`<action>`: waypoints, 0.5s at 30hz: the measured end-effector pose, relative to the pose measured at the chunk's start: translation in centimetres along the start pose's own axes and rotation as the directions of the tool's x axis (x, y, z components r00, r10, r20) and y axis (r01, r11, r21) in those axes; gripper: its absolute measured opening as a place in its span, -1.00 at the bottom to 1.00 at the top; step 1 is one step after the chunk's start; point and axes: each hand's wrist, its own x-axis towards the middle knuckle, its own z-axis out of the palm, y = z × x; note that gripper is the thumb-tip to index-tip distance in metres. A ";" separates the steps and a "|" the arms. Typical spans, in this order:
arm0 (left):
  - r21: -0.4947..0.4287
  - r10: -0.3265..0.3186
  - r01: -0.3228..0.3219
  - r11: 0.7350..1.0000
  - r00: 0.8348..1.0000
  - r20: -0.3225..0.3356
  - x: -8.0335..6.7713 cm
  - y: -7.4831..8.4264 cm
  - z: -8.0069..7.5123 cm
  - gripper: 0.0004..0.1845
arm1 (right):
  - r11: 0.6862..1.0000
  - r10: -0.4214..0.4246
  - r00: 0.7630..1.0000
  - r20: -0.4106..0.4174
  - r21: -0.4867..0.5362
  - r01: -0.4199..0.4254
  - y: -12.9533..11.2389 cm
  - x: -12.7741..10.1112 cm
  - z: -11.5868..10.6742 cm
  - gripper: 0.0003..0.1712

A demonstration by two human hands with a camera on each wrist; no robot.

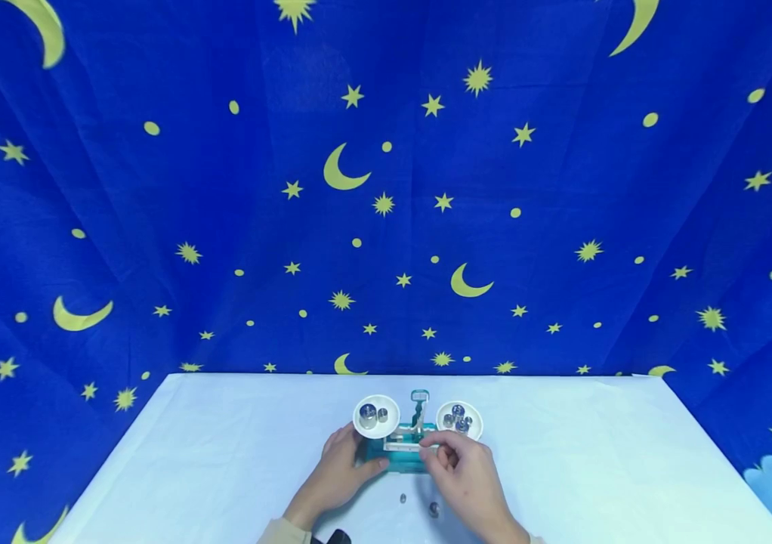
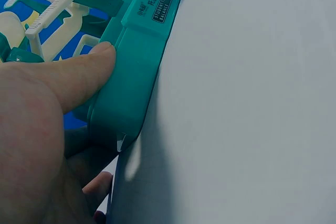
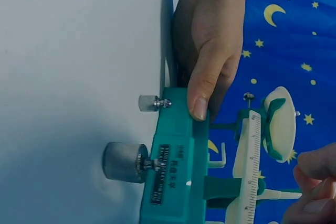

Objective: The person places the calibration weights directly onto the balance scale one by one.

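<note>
A small teal balance scale (image 1: 396, 447) stands on the white table (image 1: 223, 453). Its left pan (image 1: 375, 416) and right pan (image 1: 459, 420) each carry metal weights. My left hand (image 1: 340, 470) grips the left end of the teal base (image 2: 142, 61), thumb (image 2: 79, 72) on top and fingers underneath. That hand (image 3: 210, 40) also shows in the right wrist view. My right hand (image 1: 457, 467) has its fingers (image 3: 312, 187) curled and pinches the right end of the white graduated beam (image 3: 247, 166). What lies between the fingertips is hidden.
Two loose metal weights lie on the table in front of the scale, a small one (image 1: 402, 498) (image 3: 152, 103) and a bigger one (image 1: 434, 510) (image 3: 123, 162). A blue cloth with yellow stars and moons (image 1: 386, 189) hangs behind and to both sides.
</note>
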 end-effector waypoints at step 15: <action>0.002 -0.020 0.020 1.000 1.000 0.013 0.0 0.3 -0.2 -0.11 | 0.993 -0.063 0.970 0.233 0.109 0.038 1.5 -0.2 -0.8 -0.88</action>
